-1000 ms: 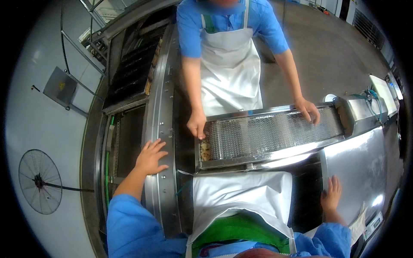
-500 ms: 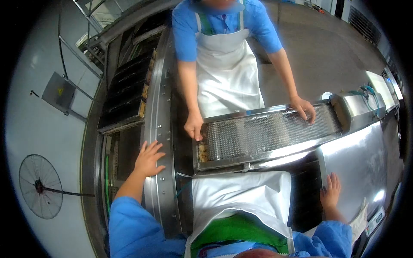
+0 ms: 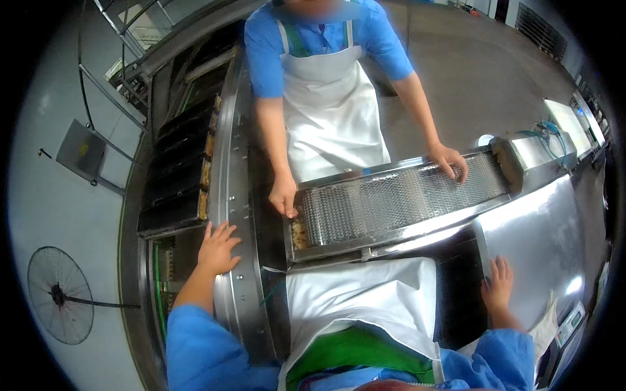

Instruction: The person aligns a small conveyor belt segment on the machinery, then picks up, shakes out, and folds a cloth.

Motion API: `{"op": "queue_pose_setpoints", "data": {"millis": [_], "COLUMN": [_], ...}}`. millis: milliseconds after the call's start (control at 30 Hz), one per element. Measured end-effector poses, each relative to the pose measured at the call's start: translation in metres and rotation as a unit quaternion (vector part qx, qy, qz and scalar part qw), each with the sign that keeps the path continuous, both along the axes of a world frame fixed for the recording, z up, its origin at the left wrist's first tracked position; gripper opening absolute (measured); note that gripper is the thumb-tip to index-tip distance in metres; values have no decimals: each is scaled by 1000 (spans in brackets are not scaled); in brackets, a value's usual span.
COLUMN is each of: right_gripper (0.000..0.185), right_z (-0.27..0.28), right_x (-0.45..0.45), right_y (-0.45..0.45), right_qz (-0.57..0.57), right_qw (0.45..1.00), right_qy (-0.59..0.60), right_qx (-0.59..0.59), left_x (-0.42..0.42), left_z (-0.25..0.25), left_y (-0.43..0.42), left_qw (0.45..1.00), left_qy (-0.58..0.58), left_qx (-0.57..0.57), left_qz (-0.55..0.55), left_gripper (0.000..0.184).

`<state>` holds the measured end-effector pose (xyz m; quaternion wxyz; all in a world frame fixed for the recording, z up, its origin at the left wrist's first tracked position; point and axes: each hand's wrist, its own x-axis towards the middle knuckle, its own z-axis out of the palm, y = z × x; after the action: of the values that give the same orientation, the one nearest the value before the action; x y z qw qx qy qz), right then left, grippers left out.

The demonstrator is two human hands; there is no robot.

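My left hand (image 3: 218, 250) rests with spread fingers on the steel side rail (image 3: 240, 306) of a long machine at my left. Just beyond that hand, a row of black trays (image 3: 176, 176) lies in the machine, with yellowish-brown edges along the right side. My right hand (image 3: 499, 284) lies with fingers extended on the edge of a smooth metal sheet (image 3: 541, 238). Neither hand holds anything. Between my hands and a co-worker runs a narrow conveyor with a metal mesh belt (image 3: 391, 199); pale crumb-like bits (image 3: 299, 233) lie at its left end.
Facing me, a co-worker in a white apron (image 3: 336, 111) has one hand (image 3: 283, 195) at the conveyor's left end and the other (image 3: 448, 161) over the mesh. A wire fan (image 3: 60, 294) stands at left. A device with a display (image 3: 571, 324) is at lower right.
The black trays have moved along the machine toward my left hand. My view has shifted slightly. Both my hands stay in place, and the co-worker's hands hardly move.
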<state>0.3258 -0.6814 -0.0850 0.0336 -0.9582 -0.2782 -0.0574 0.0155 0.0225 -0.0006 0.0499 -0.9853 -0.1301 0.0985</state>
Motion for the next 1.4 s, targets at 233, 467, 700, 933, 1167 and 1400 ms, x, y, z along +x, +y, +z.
{"op": "queue_pose_setpoints", "data": {"millis": [233,467,700,933,1167,1400], "right_gripper": [73,71,74,74,74,75], "right_z": [2,4,1,5,0,-3], "right_x": [0,1,2,2,3,4], "right_y": [4,5,1,4,3,4], "right_qz": [10,17,5,-9,-6,9], "right_qw": [1000,999,1000,1000,1000,1000], "right_qy": [-28,-20,-3,10,-13,-20], "right_qx": [7,24,1,-10,-7,7], "left_x": [2,0,4,6,4,7], "left_z": [4,-1,0,-3,-6,-1], "left_y": [-5,-1,-4,-6,-6,-11], "left_qw": [999,999,996,994,994,997], "left_qy": [34,38,71,85,76,44], "left_qx": [19,19,50,57,78,59], "left_qz": [12,7,15,27,21,38], "left_gripper": [49,50,48,46,54,57]}}
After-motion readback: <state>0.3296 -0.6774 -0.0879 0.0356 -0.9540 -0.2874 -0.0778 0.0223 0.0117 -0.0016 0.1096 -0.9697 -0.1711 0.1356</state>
